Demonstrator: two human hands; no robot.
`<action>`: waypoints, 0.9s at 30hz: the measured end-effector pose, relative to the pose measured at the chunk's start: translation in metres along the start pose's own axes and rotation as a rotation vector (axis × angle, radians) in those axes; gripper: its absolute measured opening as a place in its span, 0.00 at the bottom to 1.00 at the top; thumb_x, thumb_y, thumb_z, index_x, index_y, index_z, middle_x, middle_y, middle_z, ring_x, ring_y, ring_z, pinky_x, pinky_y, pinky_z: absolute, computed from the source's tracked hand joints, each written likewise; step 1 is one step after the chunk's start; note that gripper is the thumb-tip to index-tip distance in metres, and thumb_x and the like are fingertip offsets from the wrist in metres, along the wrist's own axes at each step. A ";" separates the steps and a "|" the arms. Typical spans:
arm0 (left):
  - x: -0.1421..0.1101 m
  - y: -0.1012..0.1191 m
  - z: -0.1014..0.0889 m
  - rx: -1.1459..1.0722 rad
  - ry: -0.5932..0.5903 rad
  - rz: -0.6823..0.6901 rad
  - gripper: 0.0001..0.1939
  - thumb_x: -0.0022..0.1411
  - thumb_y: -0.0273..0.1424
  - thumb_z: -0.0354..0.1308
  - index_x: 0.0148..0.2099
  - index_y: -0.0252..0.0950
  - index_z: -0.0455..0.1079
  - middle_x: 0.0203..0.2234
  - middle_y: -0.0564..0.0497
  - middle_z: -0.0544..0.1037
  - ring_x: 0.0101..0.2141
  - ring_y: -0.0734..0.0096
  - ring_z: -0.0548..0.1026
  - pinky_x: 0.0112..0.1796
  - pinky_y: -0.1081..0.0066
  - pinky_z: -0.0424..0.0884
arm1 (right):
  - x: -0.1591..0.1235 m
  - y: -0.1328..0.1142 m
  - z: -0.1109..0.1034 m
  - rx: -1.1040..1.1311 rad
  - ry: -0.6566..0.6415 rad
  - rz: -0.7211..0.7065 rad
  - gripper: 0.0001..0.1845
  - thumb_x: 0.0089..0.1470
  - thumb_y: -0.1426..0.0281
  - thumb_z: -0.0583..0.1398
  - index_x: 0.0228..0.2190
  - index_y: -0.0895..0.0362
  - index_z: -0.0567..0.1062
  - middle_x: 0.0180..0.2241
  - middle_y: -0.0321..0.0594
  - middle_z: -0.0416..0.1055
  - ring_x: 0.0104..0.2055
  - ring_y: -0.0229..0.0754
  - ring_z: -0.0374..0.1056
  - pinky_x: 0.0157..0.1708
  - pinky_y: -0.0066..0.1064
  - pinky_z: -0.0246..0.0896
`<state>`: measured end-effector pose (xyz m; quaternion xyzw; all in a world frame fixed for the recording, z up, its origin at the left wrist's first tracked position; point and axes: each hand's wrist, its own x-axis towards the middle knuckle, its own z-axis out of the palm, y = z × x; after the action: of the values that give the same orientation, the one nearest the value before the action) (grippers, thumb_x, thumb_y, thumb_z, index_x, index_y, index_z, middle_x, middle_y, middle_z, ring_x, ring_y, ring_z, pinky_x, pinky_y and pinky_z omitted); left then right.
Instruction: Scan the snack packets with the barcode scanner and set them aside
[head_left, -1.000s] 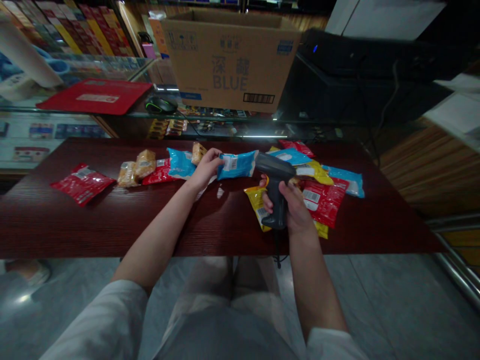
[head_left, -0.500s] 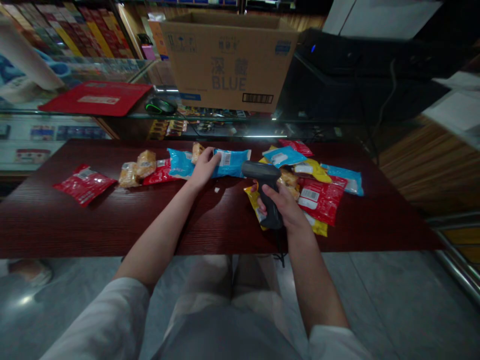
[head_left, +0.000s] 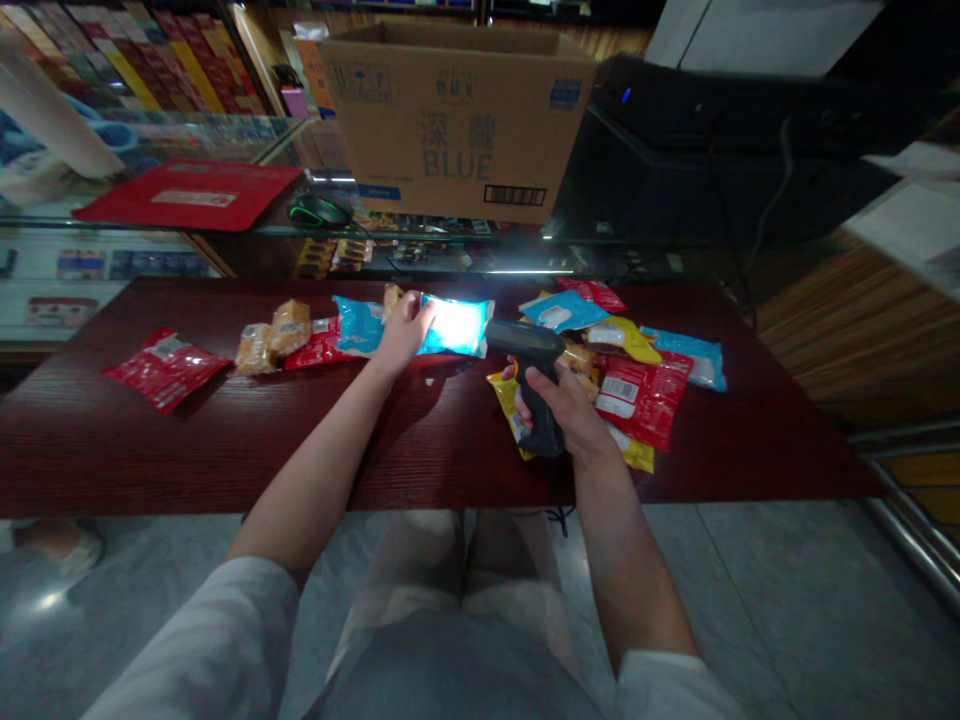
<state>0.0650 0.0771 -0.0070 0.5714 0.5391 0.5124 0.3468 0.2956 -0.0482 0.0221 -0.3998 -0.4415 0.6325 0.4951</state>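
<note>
My left hand [head_left: 403,328] grips the left end of a blue snack packet [head_left: 457,325], holding it just above the dark red table [head_left: 112,440]. A bright patch of light falls on the packet's face. In my right hand [head_left: 564,412] is a dark handheld barcode scanner [head_left: 531,375], held by its handle, with its head pointed left at the packet from a short distance. A cord hangs from the scanner below the table edge.
A pile of red, yellow and blue snack packets [head_left: 637,380] lies right of the scanner. More packets [head_left: 300,335] and a lone red packet [head_left: 165,368] lie to the left. Behind stands a glass counter with a cardboard box [head_left: 457,115], a mouse [head_left: 319,210] and a red mat [head_left: 187,192].
The blue packet has moved left and away from the scanner's head. The scanner has pulled back slightly, and a bright light now shows on the packet.
</note>
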 end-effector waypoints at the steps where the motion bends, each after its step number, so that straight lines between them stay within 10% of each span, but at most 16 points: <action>1: 0.001 0.001 -0.005 0.063 0.039 0.024 0.06 0.64 0.34 0.56 0.37 0.37 0.67 0.30 0.50 0.72 0.37 0.63 0.74 0.45 0.61 0.72 | 0.000 0.000 0.000 -0.006 0.002 0.008 0.26 0.47 0.50 0.69 0.38 0.54 0.71 0.26 0.33 0.71 0.18 0.32 0.59 0.15 0.26 0.56; 7: -0.012 0.034 -0.032 0.459 0.302 0.297 0.23 0.65 0.34 0.56 0.61 0.37 0.63 0.64 0.37 0.63 0.67 0.50 0.57 0.66 0.52 0.53 | -0.001 0.001 -0.003 -0.028 -0.002 0.044 0.24 0.49 0.49 0.67 0.39 0.54 0.73 0.22 0.33 0.68 0.19 0.34 0.58 0.16 0.27 0.55; 15: -0.032 0.027 -0.004 0.744 -0.295 0.445 0.16 0.63 0.34 0.58 0.52 0.41 0.76 0.58 0.42 0.74 0.66 0.43 0.60 0.68 0.38 0.35 | -0.002 -0.004 -0.004 0.077 0.031 -0.022 0.26 0.48 0.50 0.68 0.42 0.52 0.72 0.38 0.38 0.76 0.19 0.29 0.58 0.16 0.25 0.56; 27: -0.034 0.021 0.000 0.841 0.026 0.307 0.29 0.63 0.34 0.57 0.65 0.33 0.66 0.67 0.34 0.64 0.72 0.38 0.43 0.64 0.30 0.26 | -0.014 -0.029 -0.037 0.013 0.117 -0.039 0.23 0.46 0.52 0.69 0.37 0.53 0.71 0.28 0.36 0.73 0.19 0.33 0.60 0.17 0.27 0.57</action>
<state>0.0741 0.0401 0.0062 0.7295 0.6139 0.3015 -0.0025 0.3416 -0.0527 0.0400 -0.4240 -0.4156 0.6011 0.5350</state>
